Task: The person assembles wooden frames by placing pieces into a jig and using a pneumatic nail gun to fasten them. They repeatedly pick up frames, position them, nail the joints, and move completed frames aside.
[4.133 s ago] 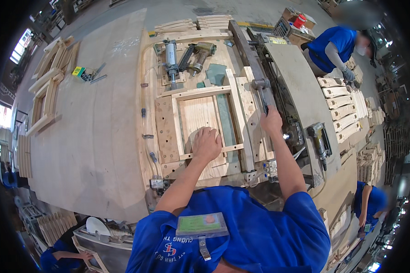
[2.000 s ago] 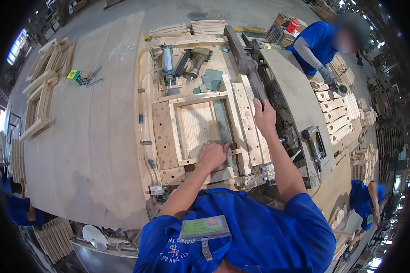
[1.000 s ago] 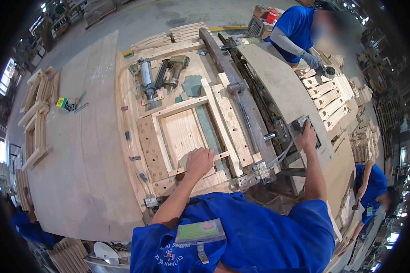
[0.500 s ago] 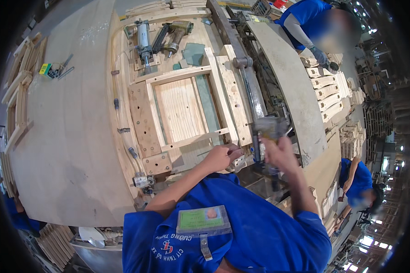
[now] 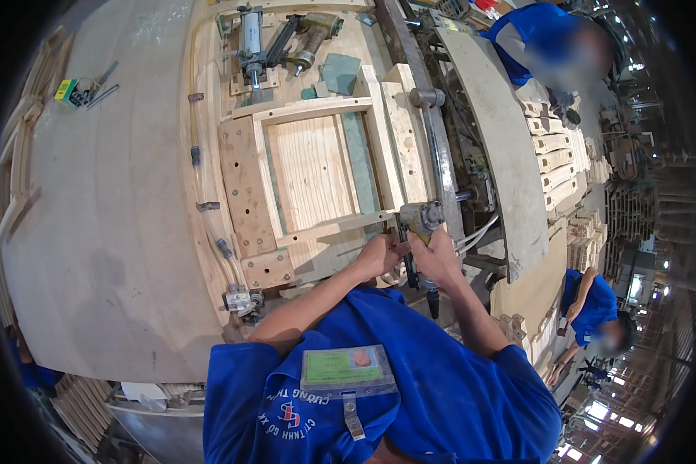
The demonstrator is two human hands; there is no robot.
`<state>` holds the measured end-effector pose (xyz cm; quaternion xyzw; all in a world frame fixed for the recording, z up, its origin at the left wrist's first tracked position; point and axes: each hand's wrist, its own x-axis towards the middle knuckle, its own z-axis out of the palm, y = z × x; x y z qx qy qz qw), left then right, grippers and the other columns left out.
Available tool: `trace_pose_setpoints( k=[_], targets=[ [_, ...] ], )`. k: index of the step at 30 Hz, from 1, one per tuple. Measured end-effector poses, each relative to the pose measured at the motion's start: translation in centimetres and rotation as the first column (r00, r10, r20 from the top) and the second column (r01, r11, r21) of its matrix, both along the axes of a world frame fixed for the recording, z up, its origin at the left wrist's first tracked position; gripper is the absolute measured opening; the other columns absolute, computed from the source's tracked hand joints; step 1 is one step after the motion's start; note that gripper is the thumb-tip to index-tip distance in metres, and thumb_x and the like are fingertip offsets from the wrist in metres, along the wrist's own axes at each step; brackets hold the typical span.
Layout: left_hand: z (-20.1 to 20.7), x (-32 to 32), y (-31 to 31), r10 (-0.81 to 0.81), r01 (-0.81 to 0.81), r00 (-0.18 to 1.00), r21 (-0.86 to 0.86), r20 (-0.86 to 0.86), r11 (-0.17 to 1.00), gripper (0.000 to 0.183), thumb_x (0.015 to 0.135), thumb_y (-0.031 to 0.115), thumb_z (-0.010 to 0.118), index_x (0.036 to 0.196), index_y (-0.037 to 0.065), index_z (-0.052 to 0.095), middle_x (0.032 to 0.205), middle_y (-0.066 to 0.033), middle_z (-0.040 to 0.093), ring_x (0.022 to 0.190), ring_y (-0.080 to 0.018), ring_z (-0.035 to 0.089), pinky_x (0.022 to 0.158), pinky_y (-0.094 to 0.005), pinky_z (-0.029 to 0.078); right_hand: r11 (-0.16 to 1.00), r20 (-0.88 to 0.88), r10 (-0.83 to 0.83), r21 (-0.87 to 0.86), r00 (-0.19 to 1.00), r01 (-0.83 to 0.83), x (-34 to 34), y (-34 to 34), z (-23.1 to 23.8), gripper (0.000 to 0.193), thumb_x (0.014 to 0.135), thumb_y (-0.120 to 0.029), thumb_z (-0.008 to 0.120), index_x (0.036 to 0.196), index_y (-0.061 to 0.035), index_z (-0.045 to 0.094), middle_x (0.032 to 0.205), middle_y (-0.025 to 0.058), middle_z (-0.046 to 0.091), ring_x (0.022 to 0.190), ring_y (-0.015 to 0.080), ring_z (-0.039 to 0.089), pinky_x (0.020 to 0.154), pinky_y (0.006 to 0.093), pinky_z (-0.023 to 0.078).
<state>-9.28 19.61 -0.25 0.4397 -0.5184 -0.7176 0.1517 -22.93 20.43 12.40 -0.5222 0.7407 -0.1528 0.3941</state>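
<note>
A pale wooden frame (image 5: pixel 325 230) lies on the bench in front of me, held in a wooden jig (image 5: pixel 243 185). My right hand (image 5: pixel 438 257) grips a nail gun (image 5: pixel 420 220) by its handle, with the tool's front against or just beside the frame's near right corner. Close by, my left hand (image 5: pixel 379 257) is curled at that same corner. Its fingers are closed next to the gun's dark magazine, and what they pinch is too hidden to make out. Inside the frame, a pale board (image 5: pixel 309 170) shows beside a green strip.
A second nail gun (image 5: pixel 314 40) and an air cylinder (image 5: pixel 252 46) lie at the bench's far side. A metal clamp bar (image 5: pixel 439 155) runs along the right. Curved wooden parts (image 5: pixel 551 145) are stacked farther right, near co-workers in blue. A small green-yellow box (image 5: pixel 68 91) sits on the left panel.
My right hand has brought the nail gun left, from beyond the jig to the frame's near right corner. My left hand has shifted slightly up, and the two hands are now close together.
</note>
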Motion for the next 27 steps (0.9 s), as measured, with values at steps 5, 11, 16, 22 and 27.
trace_pose_setpoints(
  k=[5,11,16,22,27],
  targets=[
    [-0.3,0.0,0.0,0.01,-0.011,0.999,-0.015,-0.053,1.0,0.036,0.107,0.031,0.063,0.096,-0.002,0.074,0.079,-0.0103,0.073,0.073,-0.0178,0.067,0.069,-0.0375,0.053,0.996,-0.107,0.067,0.06,0.992,-0.061,0.1,-0.2,0.0,0.033,0.099,-0.015,0.068,0.124,0.0066,0.063,0.105,0.0304,0.075,0.106,0.0473,0.074,0.09,0.0468,0.057],
    [3.6,0.9,-1.6,0.071,-0.071,0.997,-0.057,-0.003,0.996,0.038,0.102,0.034,0.069,0.095,-0.003,0.073,0.077,-0.0168,0.072,0.072,-0.026,0.069,0.069,-0.0426,0.053,0.995,0.179,-0.087,0.067,0.98,0.076,-0.8,-2.2,0.7,0.024,0.102,-0.016,0.069,0.116,0.0034,0.066,0.08,0.0096,0.071,0.066,0.0228,0.07,0.06,0.0375,0.054],
    [5.9,0.4,-6.8,0.325,-0.31,0.944,-0.192,0.055,0.931,0.035,0.096,0.032,0.07,0.093,-0.003,0.071,0.082,-0.0264,0.072,0.081,-0.046,0.072,0.073,-0.0519,0.054,0.989,0.347,-0.134,-0.011,0.928,0.147,0.3,-9.5,2.3,0.021,0.102,-0.022,0.072,0.103,-0.0022,0.067,0.064,0.0004,0.058,0.047,0.0104,0.052,0.046,0.0296,0.041],
    [3.4,-0.1,-14.6,0.544,-0.511,0.838,-0.288,0.044,0.81,0.04,0.099,0.037,0.073,0.111,-0.001,0.075,0.087,-0.0194,0.077,0.082,-0.0354,0.075,0.075,-0.0451,0.056,0.989,0.376,-0.108,-0.052,0.92,0.137,2.0,-20.3,0.0,0.024,0.099,-0.023,0.075,0.103,-0.001,0.066,0.062,0.0019,0.058,0.048,0.0125,0.053,0.046,0.0316,0.042],
    [2.8,0.9,-17.8,0.581,-0.539,0.808,-0.278,0.095,0.795,0.034,0.098,0.034,0.072,0.104,0.001,0.077,0.089,-0.0211,0.077,0.087,-0.0403,0.075,0.078,-0.0485,0.057,0.991,0.383,-0.056,-0.087,0.922,0.097,3.9,-24.2,-0.6,0.027,0.098,-0.019,0.076,0.109,-0.0013,0.059,0.071,0.0051,0.06,0.049,0.0134,0.053,0.046,0.0326,0.045]
  ],
)
